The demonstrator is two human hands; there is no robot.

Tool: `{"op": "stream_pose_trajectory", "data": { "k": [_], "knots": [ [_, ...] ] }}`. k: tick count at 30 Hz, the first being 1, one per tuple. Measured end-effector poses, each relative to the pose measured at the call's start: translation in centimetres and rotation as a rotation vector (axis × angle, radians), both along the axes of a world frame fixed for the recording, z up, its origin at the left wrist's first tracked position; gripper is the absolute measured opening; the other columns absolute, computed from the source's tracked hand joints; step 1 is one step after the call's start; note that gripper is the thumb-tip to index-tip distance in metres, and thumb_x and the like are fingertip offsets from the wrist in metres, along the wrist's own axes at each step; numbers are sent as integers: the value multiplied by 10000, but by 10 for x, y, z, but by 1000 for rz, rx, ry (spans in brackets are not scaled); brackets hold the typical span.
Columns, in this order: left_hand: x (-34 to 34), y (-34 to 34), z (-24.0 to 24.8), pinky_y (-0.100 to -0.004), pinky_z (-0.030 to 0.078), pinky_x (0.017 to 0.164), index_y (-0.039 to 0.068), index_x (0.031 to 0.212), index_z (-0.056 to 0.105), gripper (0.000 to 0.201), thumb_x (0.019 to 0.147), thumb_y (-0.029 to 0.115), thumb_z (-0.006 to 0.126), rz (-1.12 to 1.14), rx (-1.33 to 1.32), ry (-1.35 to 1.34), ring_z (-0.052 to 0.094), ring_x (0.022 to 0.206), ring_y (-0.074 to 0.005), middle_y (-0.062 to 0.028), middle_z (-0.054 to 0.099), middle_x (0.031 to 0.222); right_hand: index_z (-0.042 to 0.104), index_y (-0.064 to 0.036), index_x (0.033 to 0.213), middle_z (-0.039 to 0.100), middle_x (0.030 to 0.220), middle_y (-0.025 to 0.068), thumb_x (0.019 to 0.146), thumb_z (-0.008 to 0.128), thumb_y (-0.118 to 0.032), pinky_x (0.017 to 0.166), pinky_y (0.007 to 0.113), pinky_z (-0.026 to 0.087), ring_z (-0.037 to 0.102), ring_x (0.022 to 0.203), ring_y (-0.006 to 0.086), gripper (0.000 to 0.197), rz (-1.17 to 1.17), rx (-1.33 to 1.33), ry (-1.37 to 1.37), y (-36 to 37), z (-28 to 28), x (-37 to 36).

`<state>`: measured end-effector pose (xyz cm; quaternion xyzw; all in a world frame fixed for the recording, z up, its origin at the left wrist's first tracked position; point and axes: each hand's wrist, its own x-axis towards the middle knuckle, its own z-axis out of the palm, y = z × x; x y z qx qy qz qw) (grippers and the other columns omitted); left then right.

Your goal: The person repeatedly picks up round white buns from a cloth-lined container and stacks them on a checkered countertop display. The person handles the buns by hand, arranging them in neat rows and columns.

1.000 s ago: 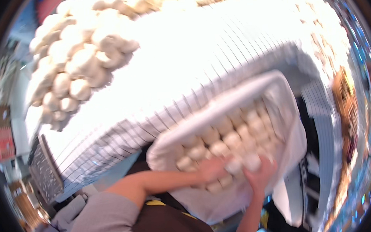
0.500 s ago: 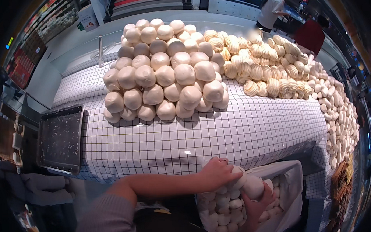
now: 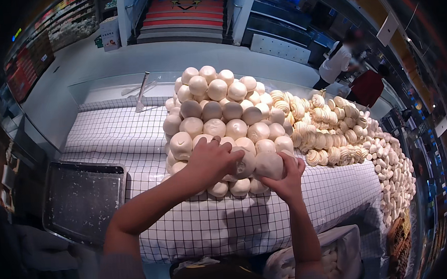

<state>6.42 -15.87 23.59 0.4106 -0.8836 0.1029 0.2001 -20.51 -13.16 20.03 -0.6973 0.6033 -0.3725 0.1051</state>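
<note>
Both my hands are at the near face of a tall stacked pile of round white steamed buns (image 3: 212,110). My left hand (image 3: 212,160) is closed around one end of a short row of buns, its fingers hiding part of them. Beside its thumb shows a held bun (image 3: 245,163). My right hand (image 3: 288,179) grips the other end, thumb below and fingers around a large smooth bun (image 3: 269,165). The held buns press against each other in front of the pile. Whether more buns sit under my left palm is hidden.
A dark, crumb-specked tray (image 3: 86,199) lies at the left on the checked cloth (image 3: 146,139). Tongs (image 3: 143,93) rest behind. Swirled rolls (image 3: 330,128) and small buns (image 3: 388,155) are heaped rightward. A cloth-lined crate of buns (image 3: 342,239) stands near my right forearm. Two people work beyond.
My hands have come up out of the cloth-lined crate with buns between them and moved forward to the pile. The view has tilted upward.
</note>
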Motion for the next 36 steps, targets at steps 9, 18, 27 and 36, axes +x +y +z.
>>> {"op": "stream_pose_trajectory", "data": {
  "k": [9, 18, 27, 36],
  "knots": [
    [87, -226, 11, -403, 536, 881, 257, 1277, 685, 572, 744, 384, 851, 96, 465, 166, 673, 1033, -280, -60, 712, 1126, 610, -88, 1335, 674, 1219, 144, 527, 848, -548, 1119, 445, 346, 536, 1211, 339, 959, 177, 297, 220, -268, 42, 67],
    [85, -332, -93, -366, 535, 868, 158, 1195, 738, 406, 890, 426, 720, 143, 524, 572, 706, 959, -250, -89, 739, 975, 600, -151, 1387, 567, 1356, 181, 591, 891, -530, 985, 372, 508, 564, 1218, 260, 928, 68, 495, 109, -393, -26, 73],
    [65, -322, -111, -465, 463, 833, 181, 1131, 624, 276, 955, 394, 620, 224, -141, 147, 651, 980, -241, -34, 670, 992, 302, -150, 1577, 334, 1581, 166, 599, 837, -693, 1232, 487, 222, 143, 1512, 385, 1240, 178, 451, 234, -378, -47, 59],
    [40, -265, -43, -516, 305, 1132, 171, 1499, 452, 677, 891, 380, 663, 314, 311, 257, 426, 1394, -305, -104, 506, 1486, 351, -205, 1537, 342, 1552, 113, 755, 793, -546, 1159, 583, 236, 276, 1444, 388, 961, 219, -70, 194, -279, -54, 40]
  ]
}}
